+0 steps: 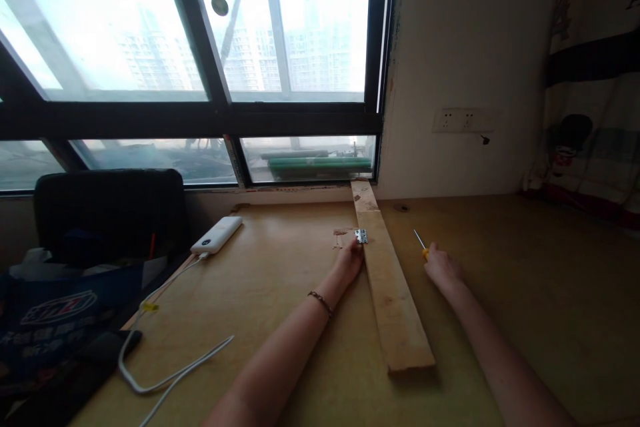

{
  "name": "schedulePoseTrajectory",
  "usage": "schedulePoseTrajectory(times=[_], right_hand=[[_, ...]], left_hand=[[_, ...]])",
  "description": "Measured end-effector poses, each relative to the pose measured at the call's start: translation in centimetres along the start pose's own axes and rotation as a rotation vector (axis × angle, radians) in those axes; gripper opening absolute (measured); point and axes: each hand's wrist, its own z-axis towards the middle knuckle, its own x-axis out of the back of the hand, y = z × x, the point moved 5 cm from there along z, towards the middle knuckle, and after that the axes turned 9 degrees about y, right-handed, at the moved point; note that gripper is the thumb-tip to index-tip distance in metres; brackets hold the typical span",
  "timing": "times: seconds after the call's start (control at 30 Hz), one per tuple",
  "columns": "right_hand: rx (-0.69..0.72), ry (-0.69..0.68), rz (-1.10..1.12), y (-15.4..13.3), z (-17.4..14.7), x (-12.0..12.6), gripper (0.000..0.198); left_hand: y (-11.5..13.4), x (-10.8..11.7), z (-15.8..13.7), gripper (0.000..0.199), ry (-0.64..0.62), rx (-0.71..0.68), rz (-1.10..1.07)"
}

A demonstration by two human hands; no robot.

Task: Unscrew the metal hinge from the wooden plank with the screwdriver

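Observation:
A long wooden plank lies on the table, running away from me toward the window sill. On its left edge sits a small silver metal hinge. My left hand is closed at the plank's left side, its fingertips gripping the hinge. To the right of the plank, my right hand is wrapped round a screwdriver, whose thin shaft points up and left, away from the plank's near end. Only a bit of its yellow handle shows; the fingers hide the rest.
On the table, a white power bank lies at the left edge, its white cable looping toward me. A dark chair with bags stands left. A window, a wall socket and a curtain border the table.

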Motion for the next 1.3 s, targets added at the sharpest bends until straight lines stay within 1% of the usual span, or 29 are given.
schedulePoseTrajectory(times=[0.07, 0.1, 0.17, 0.23, 0.27, 0.3, 0.33, 0.4, 0.47, 0.53, 0.57, 0.67, 0.7, 0.77, 0.83, 0.93, 1.13, 1.3], right_hand=[[0.025, 0.016, 0.126, -0.2, 0.1, 0.2, 0.038], [0.021, 0.028, 0.257, -0.3, 0.2, 0.5, 0.040], [-0.029, 0.019, 0.672, -1.1, 0.5, 1.4, 0.035], [-0.099, -0.062, 1.194, -2.8, 0.7, 2.9, 0.027], [-0.099, -0.139, 1.417, -4.1, 0.8, 3.8, 0.026], [-0.081, -0.188, 1.571, -5.4, 0.8, 5.1, 0.027], [-0.044, -0.244, 1.667, -6.9, 0.9, 6.3, 0.028], [0.061, -0.328, 1.772, -9.6, 0.8, 8.8, 0.029], [0.144, -0.327, 1.826, -11.6, 1.0, 10.5, 0.027], [0.154, -0.257, 1.840, -12.9, 1.3, 11.0, 0.020], [0.137, -0.190, 1.827, -13.2, 1.6, 10.8, 0.019], [0.109, 0.059, 1.707, -13.6, 2.4, 9.5, 0.032], [0.122, 0.133, 1.650, -13.7, 2.6, 9.1, 0.036], [0.169, 0.220, 1.533, -13.9, 2.9, 8.4, 0.040], [0.215, 0.250, 1.433, -14.1, 3.1, 8.0, 0.043], [0.244, 0.245, 1.357, -14.2, 3.5, 7.6, 0.044], [0.221, 0.231, 1.346, -14.1, 4.2, 6.6, 0.044], [0.236, 0.216, 1.340, -14.2, 4.2, 6.8, 0.043]], left_hand=[[-0.2, -0.1, 0.1, 0.011, -0.031, 0.051, -0.002], [-0.2, -0.1, 0.1, 0.013, -0.051, 0.068, -0.003], [-0.3, -0.1, 0.2, 0.014, -0.066, 0.071, -0.010], [-0.2, 0.0, 0.3, 0.014, -0.057, 0.066, -0.023], [-0.3, 0.1, 0.3, 0.014, -0.049, 0.064, -0.028], [-0.3, 0.1, 0.3, 0.014, -0.039, 0.061, -0.030], [-0.3, 0.1, 0.3, 0.014, -0.031, 0.060, -0.030], [-0.3, 0.1, 0.3, 0.013, -0.010, 0.057, -0.027], [-0.3, 0.1, 0.3, 0.013, 0.008, 0.049, -0.028], [-0.2, 0.2, 0.2, 0.012, 0.013, 0.033, -0.036], [-0.2, 0.2, 0.2, 0.013, 0.012, 0.025, -0.040], [-0.2, 0.2, 0.1, 0.013, 0.018, 0.015, -0.040], [-0.2, 0.2, 0.0, 0.013, 0.023, 0.015, -0.037], [-0.1, 0.1, -0.1, 0.013, 0.034, 0.020, -0.034], [-0.1, 0.0, -0.1, 0.013, 0.046, 0.029, -0.039], [-0.1, -0.1, -0.2, 0.013, 0.053, 0.042, -0.042], [-0.2, -0.1, -0.2, 0.013, 0.014, 0.054, 0.003], [-0.2, -0.1, -0.3, 0.012, 0.051, 0.068, 0.009]])
